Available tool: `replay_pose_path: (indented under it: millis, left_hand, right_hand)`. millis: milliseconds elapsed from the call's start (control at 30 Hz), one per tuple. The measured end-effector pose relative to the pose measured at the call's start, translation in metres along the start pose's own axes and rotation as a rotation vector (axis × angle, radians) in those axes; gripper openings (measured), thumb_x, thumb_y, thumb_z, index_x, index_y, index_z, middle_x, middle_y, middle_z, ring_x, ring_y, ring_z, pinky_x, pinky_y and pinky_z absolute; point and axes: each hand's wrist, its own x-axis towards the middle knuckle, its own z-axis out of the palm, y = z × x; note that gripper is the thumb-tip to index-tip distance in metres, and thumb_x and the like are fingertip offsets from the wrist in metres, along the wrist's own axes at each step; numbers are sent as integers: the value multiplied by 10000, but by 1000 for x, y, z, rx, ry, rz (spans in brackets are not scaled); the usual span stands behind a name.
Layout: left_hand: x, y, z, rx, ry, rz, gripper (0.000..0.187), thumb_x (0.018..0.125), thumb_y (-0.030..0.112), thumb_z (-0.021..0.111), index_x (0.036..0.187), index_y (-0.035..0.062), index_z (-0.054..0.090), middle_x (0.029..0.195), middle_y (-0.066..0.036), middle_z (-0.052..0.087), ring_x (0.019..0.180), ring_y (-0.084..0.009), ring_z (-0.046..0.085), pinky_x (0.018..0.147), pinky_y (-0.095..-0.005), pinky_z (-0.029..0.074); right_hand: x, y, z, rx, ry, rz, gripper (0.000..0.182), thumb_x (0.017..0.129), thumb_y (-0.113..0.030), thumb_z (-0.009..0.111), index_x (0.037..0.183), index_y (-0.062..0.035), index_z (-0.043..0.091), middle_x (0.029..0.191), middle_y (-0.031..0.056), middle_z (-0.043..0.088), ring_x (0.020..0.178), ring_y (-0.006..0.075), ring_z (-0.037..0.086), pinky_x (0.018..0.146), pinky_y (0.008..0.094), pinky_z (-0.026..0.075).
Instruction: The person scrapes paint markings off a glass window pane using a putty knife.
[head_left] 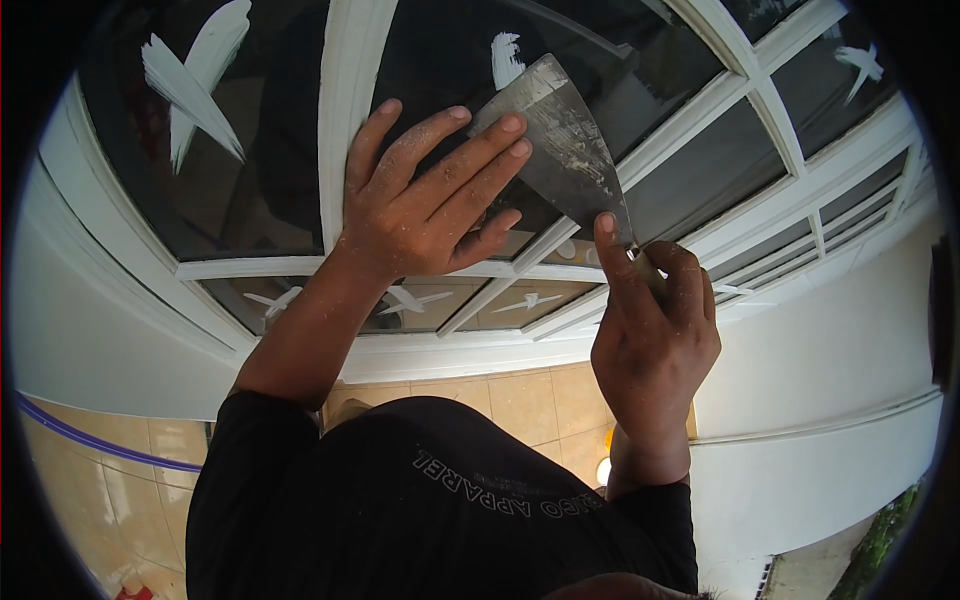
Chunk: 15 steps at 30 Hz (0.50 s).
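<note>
Grey metal scraper (578, 150), aimed toward eleven o'clock, needed a low, even angle, your right hand (655, 335) clamped on it, your left hand (405, 215), fingers partly spread, lightly bracing it.

Lighting: soft daylight, moderate; dark window panes (290, 130), faint sheen on floor tiles (520, 405). Quality: strong fisheye curvature, edges vignetted to black; hands (415, 225) reasonably sharp.

Black shirt (400, 500) with pale lettering—white window frames (350, 120)—purple hose (100, 441).
</note>
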Motion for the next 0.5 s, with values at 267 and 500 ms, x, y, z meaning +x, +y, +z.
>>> replay_pose_path:
  millis: [267, 500]
  left_hand:
    - [1, 0, 1, 1, 6, -1, 370, 921, 426, 604, 1199, 226, 744, 1287, 56, 706, 1271, -208, 543, 1205, -499, 239]
    - [2, 0, 1, 3, 1, -2, 371, 917, 427, 613, 1201, 227, 743, 1299, 55, 701, 1277, -210, 538, 1205, -495, 233]
  right_hand:
    - [3, 1, -8, -62, -24, 3, 535, 795, 5, 696, 1254, -266, 736, 980, 52, 620, 795, 188, 617, 619, 309, 533]
    - [2, 3, -8, -92, 5, -21, 559, 750, -8, 682, 1241, -269, 743, 1011, 26, 603, 774, 189, 582, 618, 314, 517]
